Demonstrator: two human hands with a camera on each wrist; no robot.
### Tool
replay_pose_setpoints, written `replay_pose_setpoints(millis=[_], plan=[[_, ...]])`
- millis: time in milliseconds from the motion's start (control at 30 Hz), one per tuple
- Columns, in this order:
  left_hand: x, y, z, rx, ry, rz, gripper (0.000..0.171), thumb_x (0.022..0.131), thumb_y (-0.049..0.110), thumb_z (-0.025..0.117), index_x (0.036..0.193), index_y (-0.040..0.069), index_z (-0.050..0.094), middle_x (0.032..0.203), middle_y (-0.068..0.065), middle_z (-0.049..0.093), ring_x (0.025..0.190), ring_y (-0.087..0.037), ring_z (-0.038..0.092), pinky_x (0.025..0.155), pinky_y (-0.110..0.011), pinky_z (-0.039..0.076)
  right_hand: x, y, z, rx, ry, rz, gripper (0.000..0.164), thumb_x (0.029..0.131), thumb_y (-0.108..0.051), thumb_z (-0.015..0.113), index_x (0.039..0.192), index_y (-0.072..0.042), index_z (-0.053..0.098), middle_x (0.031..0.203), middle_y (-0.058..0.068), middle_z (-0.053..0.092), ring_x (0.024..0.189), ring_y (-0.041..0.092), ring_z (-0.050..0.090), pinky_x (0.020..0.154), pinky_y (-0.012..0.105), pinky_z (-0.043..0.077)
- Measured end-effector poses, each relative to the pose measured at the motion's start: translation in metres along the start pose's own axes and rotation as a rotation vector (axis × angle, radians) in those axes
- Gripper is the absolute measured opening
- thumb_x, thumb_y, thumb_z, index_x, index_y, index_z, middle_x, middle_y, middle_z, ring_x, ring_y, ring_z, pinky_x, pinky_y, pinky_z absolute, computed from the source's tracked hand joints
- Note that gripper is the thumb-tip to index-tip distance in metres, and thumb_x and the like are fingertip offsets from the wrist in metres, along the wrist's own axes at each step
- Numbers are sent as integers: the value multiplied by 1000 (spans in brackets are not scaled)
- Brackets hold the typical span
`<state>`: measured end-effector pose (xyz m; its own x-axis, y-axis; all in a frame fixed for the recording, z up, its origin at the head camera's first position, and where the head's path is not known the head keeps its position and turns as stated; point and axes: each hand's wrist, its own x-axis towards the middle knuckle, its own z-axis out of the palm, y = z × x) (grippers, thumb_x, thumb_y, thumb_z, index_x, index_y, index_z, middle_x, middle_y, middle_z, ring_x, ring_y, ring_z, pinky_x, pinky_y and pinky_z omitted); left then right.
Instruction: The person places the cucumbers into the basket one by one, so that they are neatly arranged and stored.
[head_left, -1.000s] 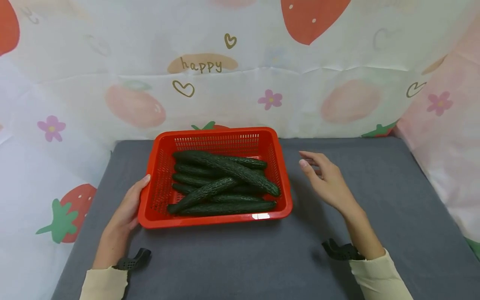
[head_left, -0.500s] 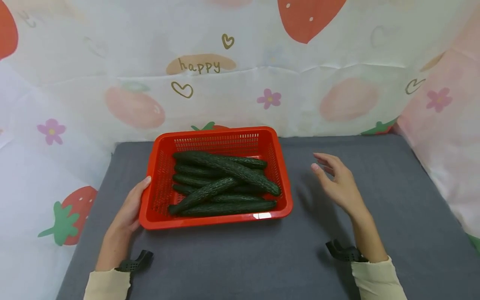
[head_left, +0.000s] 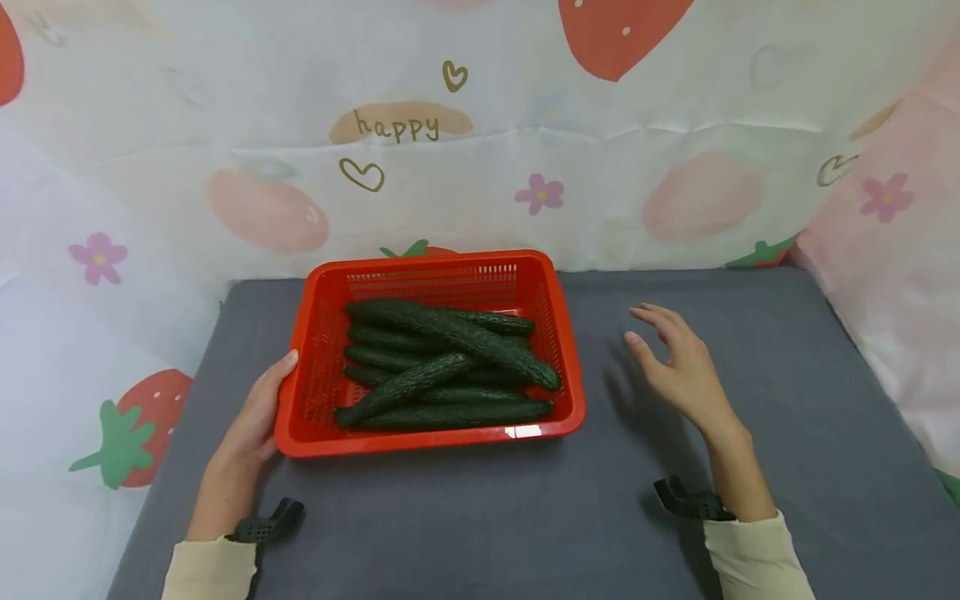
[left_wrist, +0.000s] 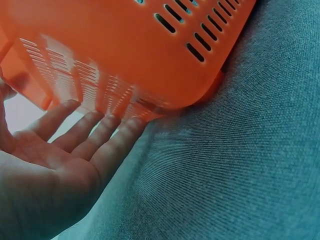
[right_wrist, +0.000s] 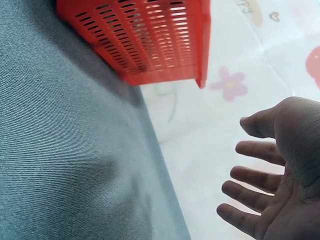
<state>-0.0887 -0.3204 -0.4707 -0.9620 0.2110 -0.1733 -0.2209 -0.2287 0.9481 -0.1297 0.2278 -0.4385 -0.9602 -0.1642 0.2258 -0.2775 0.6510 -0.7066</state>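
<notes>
A red plastic basket (head_left: 431, 442) with slotted walls stands on the grey cloth, holding several dark green cucumbers (head_left: 450, 414). Some cucumbers lie side by side, and a long cucumber (head_left: 480, 340) slants across the top. At the basket's left end is my left hand (head_left: 251, 417); in the left wrist view its nearly straight fingers (left_wrist: 102, 132) touch the outer wall, with the thumb at the rim, partly out of view. My right hand (head_left: 681, 367) hovers to the right of the basket, apart from it. Its fingers are spread and relaxed, holding nothing, as the right wrist view shows.
Grey cloth (head_left: 450, 525) covers the table. A white curtain (head_left: 480, 200) with strawberry and flower prints hangs close behind the basket, and more printed cloth (head_left: 892, 275) borders the right side. Each wrist wears a black strap mount (head_left: 690, 502).
My right hand has moved a little farther right, away from the basket, then stays nearly still. My left hand, the basket and the cucumbers keep their places.
</notes>
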Motion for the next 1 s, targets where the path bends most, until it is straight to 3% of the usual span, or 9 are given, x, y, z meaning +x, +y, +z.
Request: replay_pose_setpoints(millis=[333,667,767,900,1000], plan=[[-1,-1,0,41,-18,-11,30,115,40,36,129,22,57,112,12,73,99,-3,72,85,-22,62,0,3,2,-27,-20,-1,47,107,-21,64,148,0,56,161,28,44,148,52,42,113,74,37],[1,3,0,153,38,28,26,115,36,40,128,22,57,109,12,72,95,-3,70,82,-21,61,0,8,1,-42,-18,1,47,107,-20,63,148,2,56,161,29,44,148,53,41,114,75,35],[1,4,1,183,72,17,32,115,38,42,137,19,54,111,12,71,96,-3,70,83,-21,61,-1,9,1,-39,-16,0,47,106,-19,64,147,2,56,161,29,43,148,53,41,114,75,35],[-1,6,1,262,162,-8,54,112,42,49,159,17,41,118,19,70,102,1,70,86,-18,60,-1,9,0,-36,-17,3,46,106,-19,64,148,1,56,161,29,43,148,54,41,114,75,35],[-3,9,0,301,176,25,63,112,44,48,165,13,33,126,22,68,109,3,68,89,-16,59,-1,11,-1,-36,-17,5,47,107,-20,64,148,0,56,161,28,43,147,53,42,113,74,37]])
